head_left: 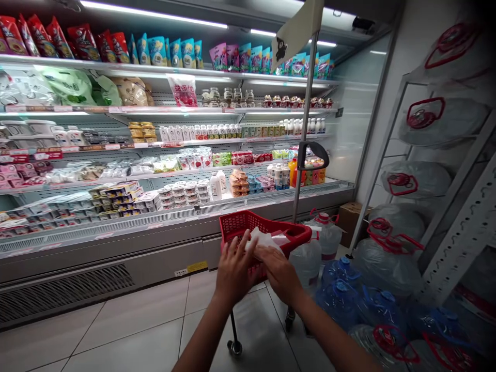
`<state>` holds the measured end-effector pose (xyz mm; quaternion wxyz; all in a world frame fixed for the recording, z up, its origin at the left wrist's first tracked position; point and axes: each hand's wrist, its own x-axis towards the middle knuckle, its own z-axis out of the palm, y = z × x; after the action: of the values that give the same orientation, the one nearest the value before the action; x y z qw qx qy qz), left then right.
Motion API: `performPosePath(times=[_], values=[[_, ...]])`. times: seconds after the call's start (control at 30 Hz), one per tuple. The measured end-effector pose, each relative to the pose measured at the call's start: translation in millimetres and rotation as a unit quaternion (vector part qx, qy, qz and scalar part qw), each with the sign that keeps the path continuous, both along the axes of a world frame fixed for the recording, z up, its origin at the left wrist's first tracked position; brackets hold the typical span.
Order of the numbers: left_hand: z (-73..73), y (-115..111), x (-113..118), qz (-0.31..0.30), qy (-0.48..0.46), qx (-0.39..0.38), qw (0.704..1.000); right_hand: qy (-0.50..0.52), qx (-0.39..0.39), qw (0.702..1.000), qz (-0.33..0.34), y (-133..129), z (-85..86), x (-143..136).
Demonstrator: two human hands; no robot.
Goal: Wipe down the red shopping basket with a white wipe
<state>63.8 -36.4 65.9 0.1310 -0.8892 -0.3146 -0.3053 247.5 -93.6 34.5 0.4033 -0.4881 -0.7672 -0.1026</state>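
Both hands reach forward to a red plastic basket on a wheeled metal frame. My left hand is at the basket's near side, its fingers spread, beside a crumpled white tissue or cloth. The fingers of my right hand lie close together over the near edge of the white piece; what they hold, if anything, is hidden. A pale flat item shows inside the basket behind the white piece.
A lit refrigerated shelf unit with cups, bottles and pouches spans the back. A metal pole rises beside the basket. Large water bottles crowd the right floor near a white rack. Floor tiles show at the left.
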Motion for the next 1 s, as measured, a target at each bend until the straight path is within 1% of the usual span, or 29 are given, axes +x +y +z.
performPosePath(times=[0.03, 0.07, 0.17, 0.23, 0.3, 0.37, 0.43, 0.5, 0.6, 0.67, 0.73, 0.8, 0.87, 0.93, 1.0], values=[[1.7, 6.1, -7.0, 0.015, -0.002, -0.017, 1.000, 0.009, -0.005, 1.000, -0.003, -1.8, 0.6, 12.7], [2.7, 11.7, -13.5, 0.010, 0.000, -0.036, 0.999, 0.023, -0.007, 1.000, -0.016, -2.1, 0.6, 26.3], [2.4, 19.5, -24.3, -0.056, 0.019, -0.069, 0.996, 0.068, -0.013, 0.995, -0.075, 5.4, -2.4, 65.4], [0.6, 14.9, -22.8, -0.071, 0.012, -0.071, 0.995, 0.092, -0.017, 0.990, -0.105, 14.8, -5.3, 85.8], [-1.6, 5.0, -15.5, -0.074, -0.002, -0.072, 0.995, 0.112, -0.024, 0.986, -0.125, 23.9, -6.4, 99.1], [-4.0, -6.5, -4.9, -0.087, -0.013, -0.069, 0.994, 0.124, -0.030, 0.982, -0.140, 29.8, -4.5, 103.1], [-6.8, -17.4, 6.8, -0.102, -0.025, -0.062, 0.993, 0.121, -0.038, 0.982, -0.136, 30.7, -0.1, 95.9], [-9.6, -26.6, 17.9, -0.110, -0.042, -0.055, 0.992, 0.099, -0.044, 0.988, -0.110, 26.4, 4.6, 79.2], [-12.6, -36.4, 30.1, -0.127, -0.057, -0.055, 0.989, 0.039, -0.048, 0.996, -0.061, 12.3, 7.3, 51.3], [-13.0, -39.0, 34.2, -0.143, -0.051, -0.055, 0.987, 0.007, -0.048, 0.998, -0.046, 1.7, 6.1, 43.4], [-12.8, -37.5, 35.7, -0.160, -0.028, -0.052, 0.985, -0.002, -0.041, 0.998, -0.040, -6.3, 4.9, 48.9], [-13.7, -31.9, 35.4, -0.173, 0.001, -0.048, 0.984, 0.012, -0.035, 0.998, -0.043, -9.3, 6.0, 64.7], [-17.8, -22.3, 33.4, -0.176, 0.022, -0.048, 0.983, 0.040, -0.041, 0.997, -0.056, -7.1, 9.5, 83.7], [-25.7, -10.0, 29.2, -0.161, 0.034, -0.056, 0.985, 0.072, -0.055, 0.993, -0.080, -1.9, 13.7, 99.3], [-35.7, 2.8, 23.3, -0.127, 0.042, -0.072, 0.988, 0.094, -0.068, 0.989, -0.097, 2.1, 16.0, 108.1]])
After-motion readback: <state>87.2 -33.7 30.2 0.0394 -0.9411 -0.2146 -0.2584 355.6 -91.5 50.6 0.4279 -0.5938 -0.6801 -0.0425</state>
